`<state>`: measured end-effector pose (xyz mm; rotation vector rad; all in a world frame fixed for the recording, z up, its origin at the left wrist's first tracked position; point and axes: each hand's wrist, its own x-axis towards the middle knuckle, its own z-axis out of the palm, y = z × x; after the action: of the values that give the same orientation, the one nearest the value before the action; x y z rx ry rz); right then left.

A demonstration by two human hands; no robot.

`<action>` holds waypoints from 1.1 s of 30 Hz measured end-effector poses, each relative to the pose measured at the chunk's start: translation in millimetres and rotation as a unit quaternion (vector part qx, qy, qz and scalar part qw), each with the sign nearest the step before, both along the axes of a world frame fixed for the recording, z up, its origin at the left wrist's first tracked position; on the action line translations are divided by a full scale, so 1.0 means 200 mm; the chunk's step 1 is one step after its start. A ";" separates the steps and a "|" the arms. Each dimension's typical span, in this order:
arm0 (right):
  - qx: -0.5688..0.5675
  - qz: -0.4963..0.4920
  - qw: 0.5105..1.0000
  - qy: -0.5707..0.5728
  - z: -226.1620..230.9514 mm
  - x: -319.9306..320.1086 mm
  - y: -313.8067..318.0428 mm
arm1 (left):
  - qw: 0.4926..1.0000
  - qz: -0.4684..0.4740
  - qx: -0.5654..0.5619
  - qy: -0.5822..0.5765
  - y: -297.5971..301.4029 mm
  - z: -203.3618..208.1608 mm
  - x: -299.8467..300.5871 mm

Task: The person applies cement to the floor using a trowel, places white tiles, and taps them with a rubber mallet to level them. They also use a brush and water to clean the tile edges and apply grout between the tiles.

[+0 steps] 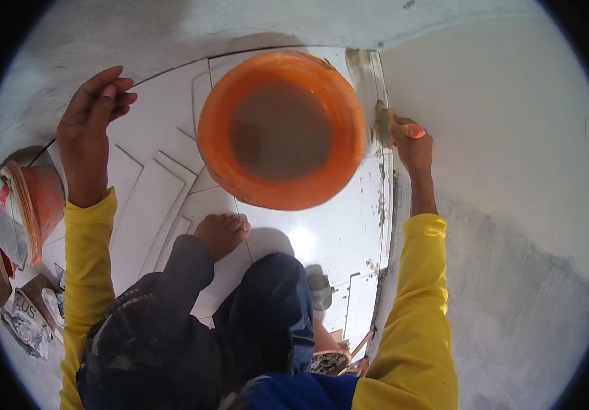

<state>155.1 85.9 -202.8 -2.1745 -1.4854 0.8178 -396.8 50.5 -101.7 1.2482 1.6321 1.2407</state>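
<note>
My right hand (415,154) is closed around the handle of a paintbrush (384,124). The brush's bristles touch the strip where the white tiles meet the wall on the right, and grey smears mark that edge. Just left of the brush stands an orange bucket (214,116) with murky grey-brown liquid (281,131) inside. On the far left, my left hand (88,133) is raised, its fingers loosely bent and apart, with nothing visible in it.
White floor tiles (335,232) surround my bare foot (222,236); loose tile pieces (147,205) lie left of it. Stacked buckets (38,201) and crumpled bags (28,324) sit at the left. A grey cup (319,290) stands near my knee. A wall (499,123) rises at right.
</note>
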 end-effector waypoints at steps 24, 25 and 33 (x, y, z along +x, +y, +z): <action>-0.126 -0.114 0.985 -0.006 0.24 0.40 -1.82 | 0.999 -0.044 0.017 0.028 -0.03 0.02 0.12; -0.137 -0.115 0.984 -0.016 0.26 0.42 -1.87 | 0.999 -0.045 0.015 0.024 -0.03 0.03 0.13; -0.167 -0.138 0.961 -0.171 0.61 0.28 -1.96 | 0.999 -0.035 0.028 0.032 -0.03 0.04 0.08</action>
<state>211.8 -305.9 -81.0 -2.8165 -1.2084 0.6571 -381.4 43.7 -94.5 1.3799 1.5948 1.2215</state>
